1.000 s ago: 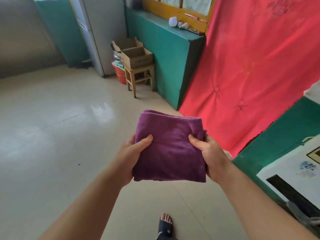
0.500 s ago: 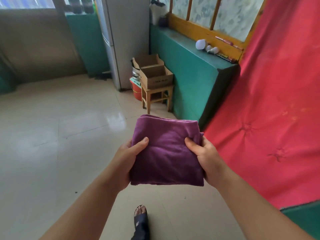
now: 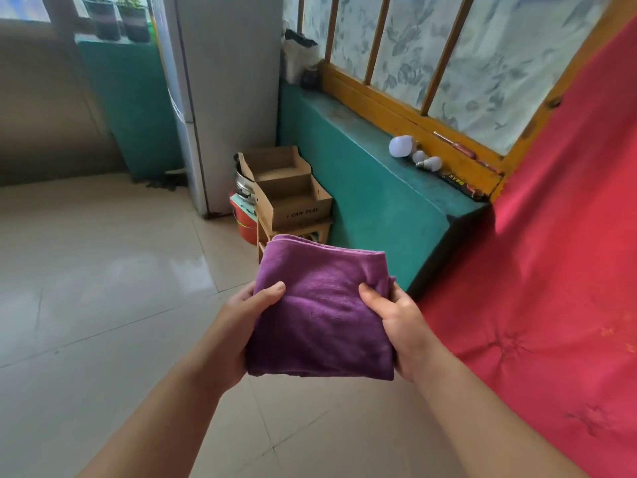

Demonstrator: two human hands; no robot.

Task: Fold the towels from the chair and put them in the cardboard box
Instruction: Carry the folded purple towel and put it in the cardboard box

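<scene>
A purple towel [image 3: 320, 305], folded into a thick square, is held flat in front of me at waist height. My left hand [image 3: 238, 326] grips its left edge, thumb on top. My right hand [image 3: 396, 322] grips its right edge the same way. Just beyond the towel an open cardboard box [image 3: 296, 198] with raised flaps sits on a small wooden stool [image 3: 310, 232] against the green ledge. The box's inside shows bare brown cardboard. The chair is out of view.
A red bucket [image 3: 246, 225] and a metal pot [image 3: 243, 186] stand left of the stool, beside a grey fridge [image 3: 220, 98]. The green ledge [image 3: 372, 188] carries light bulbs [image 3: 401, 146] under a wooden window frame. A red cloth [image 3: 551, 270] hangs on the right. Pale floor tiles [image 3: 103, 288] spread left.
I have walked towards the box: it, the stool and the ledge are nearer and larger. The towel stays held the same way in both hands. My foot has left the view.
</scene>
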